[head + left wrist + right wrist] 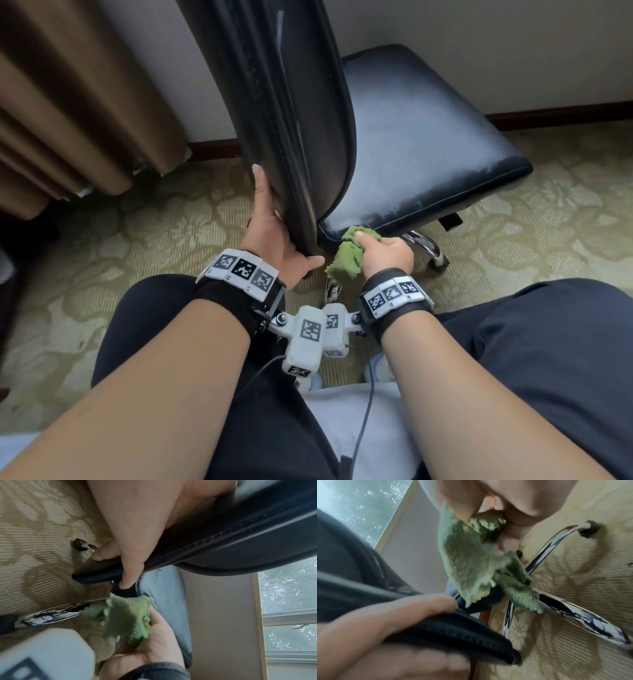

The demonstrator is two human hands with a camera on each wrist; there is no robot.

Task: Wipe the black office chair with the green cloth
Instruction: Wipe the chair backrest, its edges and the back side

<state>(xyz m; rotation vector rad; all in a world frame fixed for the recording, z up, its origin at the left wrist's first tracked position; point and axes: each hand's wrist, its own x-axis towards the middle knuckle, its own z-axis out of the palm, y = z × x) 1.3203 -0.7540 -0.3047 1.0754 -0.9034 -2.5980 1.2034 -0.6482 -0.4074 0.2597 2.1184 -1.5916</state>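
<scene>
Left hand [274,236] grips black leather chair backrest [284,113] edge; right hand [387,253] clutches bunched green terry cloth [346,255] at near seat [428,144] corner.

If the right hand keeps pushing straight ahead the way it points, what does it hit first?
Probably the rear edge of the chair seat. The right hand grips the green cloth, whose front bunch already looks pressed to that edge beside the backrest; exact contact is hard to judge.
</scene>
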